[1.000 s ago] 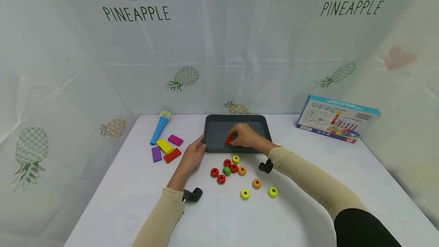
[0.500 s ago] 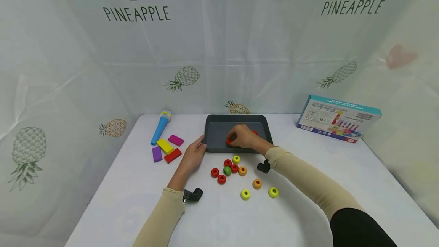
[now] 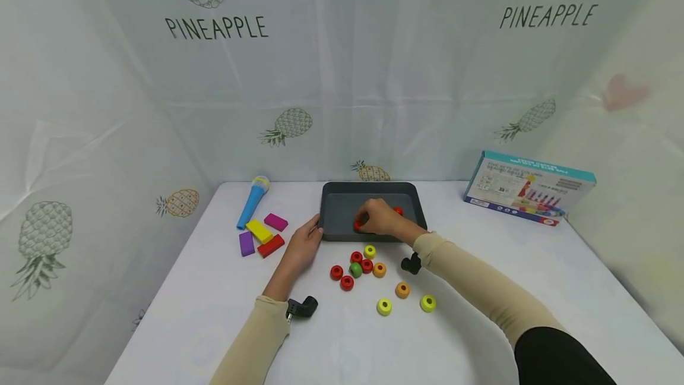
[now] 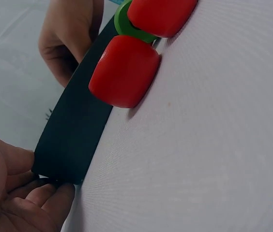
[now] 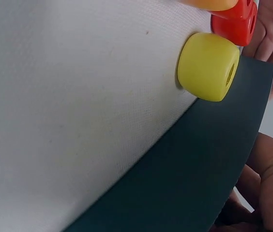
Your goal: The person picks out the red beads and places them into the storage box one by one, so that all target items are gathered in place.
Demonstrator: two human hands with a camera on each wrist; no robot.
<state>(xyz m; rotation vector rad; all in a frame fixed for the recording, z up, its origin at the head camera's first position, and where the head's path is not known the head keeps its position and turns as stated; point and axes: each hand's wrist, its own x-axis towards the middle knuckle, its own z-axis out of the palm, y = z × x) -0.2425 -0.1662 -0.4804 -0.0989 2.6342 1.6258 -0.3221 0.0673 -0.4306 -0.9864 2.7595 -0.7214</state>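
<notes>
Red paint covered the small bead that the right hand pinched between its thumb and bent fingers. That bead was inside the dark grey tray, between seven and eight o'clock from the tray's middle. I cannot tell if it touched the tray floor. The left hand held the tray's near left corner between thumb and fingers, between eight and nine o'clock. A second red bead sat in the tray at three o'clock, just behind the right hand.

Near the tray, at about six o'clock, a green bead lay on the white table with friends around it. One red bead was at its twelve, another at nine, another at seven, and one between two and three. An orange bead was at three and a yellow bead at one. Farther toward the person were another orange bead and two yellow ones, at five to six o'clock from the tray.

Purple, yellow, pink and red blocks lay at the tray's nine o'clock. Beside them, a blue toy microphone pointed its round head toward one. At three o'clock, well apart, was a toy box.
</notes>
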